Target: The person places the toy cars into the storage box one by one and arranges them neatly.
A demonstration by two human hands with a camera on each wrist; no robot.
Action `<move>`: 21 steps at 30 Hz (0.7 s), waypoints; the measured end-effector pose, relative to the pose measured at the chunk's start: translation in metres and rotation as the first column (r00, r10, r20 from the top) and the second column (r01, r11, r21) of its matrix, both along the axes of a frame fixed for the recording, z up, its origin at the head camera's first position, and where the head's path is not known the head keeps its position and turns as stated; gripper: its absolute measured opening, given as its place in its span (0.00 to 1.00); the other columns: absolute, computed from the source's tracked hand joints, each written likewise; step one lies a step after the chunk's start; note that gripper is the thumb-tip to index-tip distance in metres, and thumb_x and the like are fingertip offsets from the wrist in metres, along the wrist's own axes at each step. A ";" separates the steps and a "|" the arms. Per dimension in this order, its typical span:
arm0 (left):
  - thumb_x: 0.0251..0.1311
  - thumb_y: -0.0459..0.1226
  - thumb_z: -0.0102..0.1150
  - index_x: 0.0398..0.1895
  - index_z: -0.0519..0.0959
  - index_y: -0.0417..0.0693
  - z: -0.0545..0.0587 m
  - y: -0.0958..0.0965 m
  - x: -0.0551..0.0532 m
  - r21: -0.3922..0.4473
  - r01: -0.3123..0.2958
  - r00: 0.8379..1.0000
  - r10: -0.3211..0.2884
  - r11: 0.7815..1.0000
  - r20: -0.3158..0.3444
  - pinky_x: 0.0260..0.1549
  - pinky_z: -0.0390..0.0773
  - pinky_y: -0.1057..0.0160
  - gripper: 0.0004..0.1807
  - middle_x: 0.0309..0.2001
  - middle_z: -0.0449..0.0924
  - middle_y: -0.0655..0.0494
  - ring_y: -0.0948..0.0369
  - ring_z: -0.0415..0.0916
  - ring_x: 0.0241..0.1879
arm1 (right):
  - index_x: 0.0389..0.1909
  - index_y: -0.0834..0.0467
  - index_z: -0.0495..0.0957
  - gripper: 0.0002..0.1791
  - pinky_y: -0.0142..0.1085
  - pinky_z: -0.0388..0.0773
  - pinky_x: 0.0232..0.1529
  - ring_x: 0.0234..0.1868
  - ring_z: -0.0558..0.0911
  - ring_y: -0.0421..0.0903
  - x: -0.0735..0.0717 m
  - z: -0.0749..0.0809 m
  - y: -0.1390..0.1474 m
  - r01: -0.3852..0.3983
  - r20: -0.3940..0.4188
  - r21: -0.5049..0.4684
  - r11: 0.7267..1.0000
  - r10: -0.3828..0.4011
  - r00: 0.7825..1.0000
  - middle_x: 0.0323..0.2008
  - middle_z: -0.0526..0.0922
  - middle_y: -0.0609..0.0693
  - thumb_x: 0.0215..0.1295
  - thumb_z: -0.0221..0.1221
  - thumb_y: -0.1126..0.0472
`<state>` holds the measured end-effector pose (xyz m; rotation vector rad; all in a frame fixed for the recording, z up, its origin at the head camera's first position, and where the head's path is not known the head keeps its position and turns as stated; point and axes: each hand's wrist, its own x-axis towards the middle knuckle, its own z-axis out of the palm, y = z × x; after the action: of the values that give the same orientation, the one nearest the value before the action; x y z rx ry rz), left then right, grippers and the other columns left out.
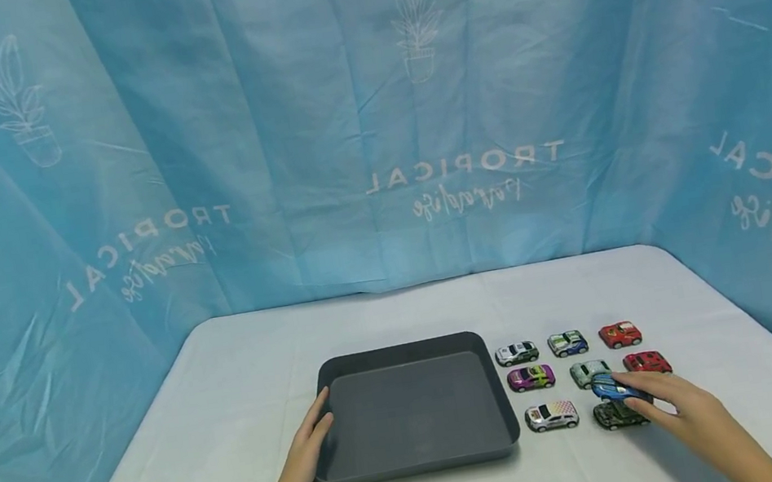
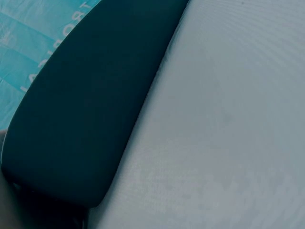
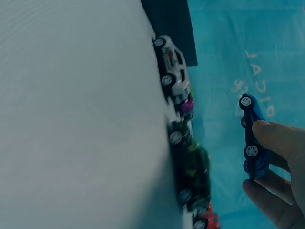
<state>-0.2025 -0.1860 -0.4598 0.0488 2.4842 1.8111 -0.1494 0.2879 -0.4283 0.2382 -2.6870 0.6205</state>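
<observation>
My left hand point(image 1: 305, 447) holds the left rim of a dark grey rectangular tray point(image 1: 418, 467), its thumb tip lapping over the edge. Only the tray's outer wall point(image 2: 81, 105) fills much of the left wrist view. Pinched in my right hand point(image 1: 683, 405) is a blue toy car point(image 1: 610, 388), raised above the table. The right wrist view shows this car side-on, wheels toward the table, thumb on its near side and fingers behind. Below it in the head view lies a dark green toy car point(image 1: 614, 416), with a pale green toy car point(image 1: 586, 373) just behind.
Right of the tray stand a white-and-patterned car point(image 1: 551, 416), a purple car point(image 1: 531, 378), a white-and-dark car point(image 1: 516, 353) and a white, blue and green car point(image 1: 567, 343). Two red cars point(image 1: 620, 335) are farther right. A blue printed curtain point(image 1: 312, 136) surrounds the white-covered table point(image 1: 244, 393).
</observation>
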 end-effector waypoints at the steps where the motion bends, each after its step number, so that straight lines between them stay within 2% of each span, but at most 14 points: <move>1: 0.67 0.49 0.36 0.70 0.50 0.49 0.000 0.000 0.000 0.002 0.001 1.000 -0.001 1.000 -0.003 0.65 0.39 0.37 0.31 0.72 0.42 0.44 0.43 0.37 0.71 | 0.47 0.57 0.79 0.19 0.56 0.74 0.42 0.45 0.76 0.58 -0.002 0.003 -0.003 -0.008 -0.022 0.010 1.000 0.008 1.000 0.45 0.81 0.57 0.53 0.63 0.56; 5: 0.67 0.49 0.36 0.70 0.50 0.49 0.001 0.000 0.000 0.011 0.006 1.000 -0.006 1.000 -0.011 0.65 0.39 0.38 0.31 0.72 0.42 0.44 0.43 0.36 0.71 | 0.47 0.56 0.79 0.18 0.56 0.75 0.43 0.47 0.77 0.57 -0.007 0.014 -0.015 -0.054 -0.044 0.037 0.998 0.055 0.997 0.45 0.82 0.55 0.53 0.62 0.58; 8: 0.67 0.49 0.37 0.70 0.51 0.49 0.002 0.000 0.001 0.015 0.005 1.000 -0.005 1.000 -0.008 0.65 0.39 0.38 0.31 0.72 0.42 0.44 0.43 0.36 0.71 | 0.48 0.55 0.78 0.18 0.56 0.74 0.45 0.48 0.77 0.57 -0.011 0.021 -0.025 -0.085 -0.019 0.048 0.995 0.086 0.996 0.45 0.82 0.53 0.54 0.62 0.58; 13: 0.66 0.49 0.37 0.70 0.51 0.50 0.002 0.001 0.000 0.013 -0.002 1.000 0.002 1.000 -0.003 0.65 0.39 0.38 0.31 0.72 0.42 0.44 0.43 0.37 0.71 | 0.47 0.52 0.79 0.18 0.50 0.77 0.44 0.45 0.80 0.53 -0.018 0.030 -0.041 -0.131 -0.058 0.082 0.988 0.136 0.989 0.44 0.83 0.51 0.52 0.63 0.58; 19: 0.66 0.49 0.37 0.70 0.51 0.49 0.000 0.001 0.000 0.010 -0.008 1.000 0.008 1.000 0.004 0.65 0.40 0.38 0.31 0.72 0.43 0.44 0.43 0.38 0.71 | 0.44 0.50 0.81 0.20 0.41 0.80 0.38 0.41 0.82 0.47 -0.029 0.031 -0.059 -0.218 -0.193 0.127 0.968 0.239 0.952 0.39 0.84 0.47 0.45 0.67 0.60; 21: 0.66 0.49 0.37 0.70 0.51 0.49 0.000 0.001 0.000 0.013 -0.008 1.000 0.007 1.000 0.003 0.65 0.40 0.38 0.31 0.72 0.43 0.44 0.43 0.38 0.71 | 0.44 0.49 0.81 0.20 0.40 0.80 0.37 0.42 0.81 0.46 -0.031 0.033 -0.066 -0.233 -0.202 0.130 0.964 0.256 0.946 0.39 0.84 0.46 0.45 0.67 0.59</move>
<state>-0.2021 -0.1850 -0.4596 0.0378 2.4741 1.8295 -0.1801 0.2215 -0.3956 0.6390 -2.4991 0.4908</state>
